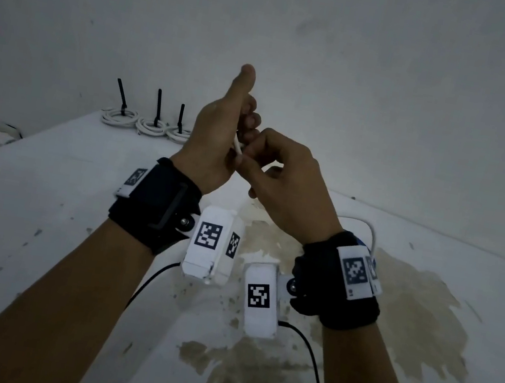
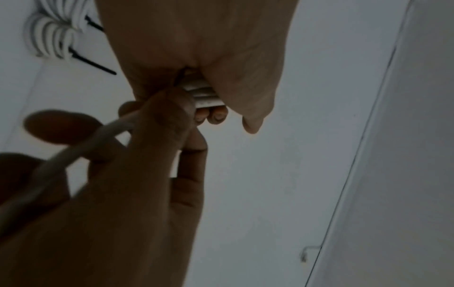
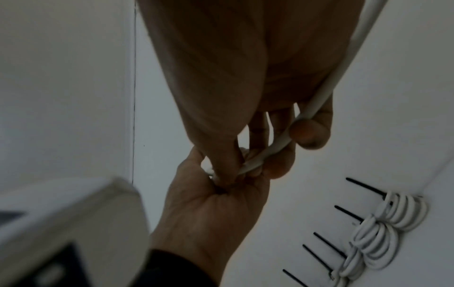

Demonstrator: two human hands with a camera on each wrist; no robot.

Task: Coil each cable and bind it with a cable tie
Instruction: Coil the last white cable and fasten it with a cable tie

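Observation:
Both hands are raised above the white table (image 1: 38,222). My left hand (image 1: 221,129) stands with its thumb up and its fingers curled round several loops of a white cable (image 2: 203,95). My right hand (image 1: 279,165) meets it from the right and pinches the same cable (image 1: 237,148) between thumb and fingers. The free length of the cable (image 3: 319,97) runs back along my right palm and arcs over the right wrist (image 1: 368,230). Most of the coil is hidden inside the left fist.
Three white coils (image 1: 153,126), each bound with an upright black tie (image 1: 158,105), lie in a row at the table's far left by the wall; they also show as the bound coils (image 3: 378,233). A brownish stain (image 1: 392,308) marks the table under my right arm.

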